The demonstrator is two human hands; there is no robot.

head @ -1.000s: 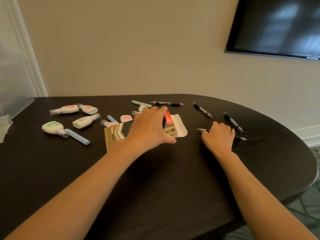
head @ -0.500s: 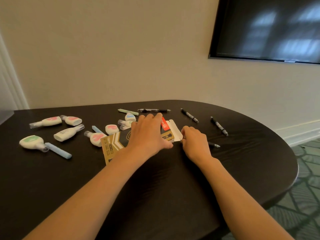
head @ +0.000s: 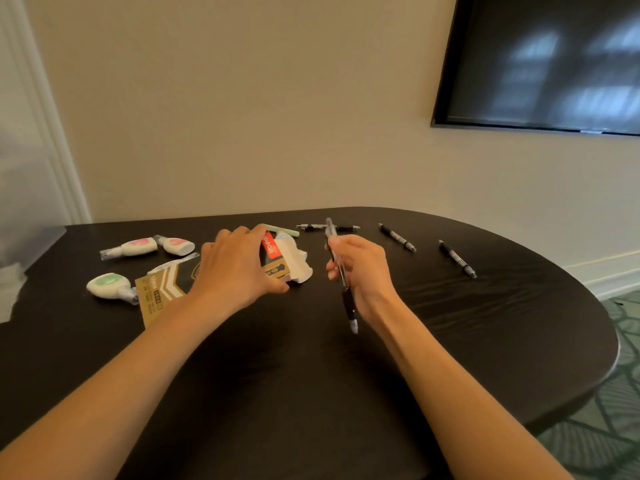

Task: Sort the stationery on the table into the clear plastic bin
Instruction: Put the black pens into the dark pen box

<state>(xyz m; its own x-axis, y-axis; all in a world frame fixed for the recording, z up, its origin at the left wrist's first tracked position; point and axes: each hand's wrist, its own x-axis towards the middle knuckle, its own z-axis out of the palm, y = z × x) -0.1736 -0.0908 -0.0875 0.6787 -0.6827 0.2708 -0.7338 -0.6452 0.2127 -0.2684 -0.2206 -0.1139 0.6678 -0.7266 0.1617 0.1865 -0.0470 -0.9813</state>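
The right hand [head: 360, 268] is curling its fingers round a black pen [head: 347, 299] and holding it above the surface [head: 311, 393]. The pen is running steeply from a clear end above the knuckles down to a pale tip near the wrist. The left hand [head: 239, 268] is just beside it but apart from it. It is gripping a black-and-gold box [head: 162, 292], with its fingers over the far edge and its thumb at the near one. The box's gold end is showing "12pcs", and the smaller print beneath is too blurred to read. A red label by the fingertips is carrying white letters I cannot make out, and a white flap is standing open at the end facing the right hand. A green tape [head: 107, 285] is lying against the box's left end, with a pink tape [head: 138, 245] and a second pink tape [head: 178, 245] lying beyond it, their tips nearly touching. A green stick [head: 285, 231] is lying behind the left hand's fingers. A second pen [head: 311, 227], a third pen [head: 396, 237] and a fourth pen [head: 457, 258] are lying further right, well apart from one another. A hazy clear bin [head: 31, 233] is sitting at the surface's left end, well apart from both hands. A dark screen [head: 540, 60] is hanging on the wall.
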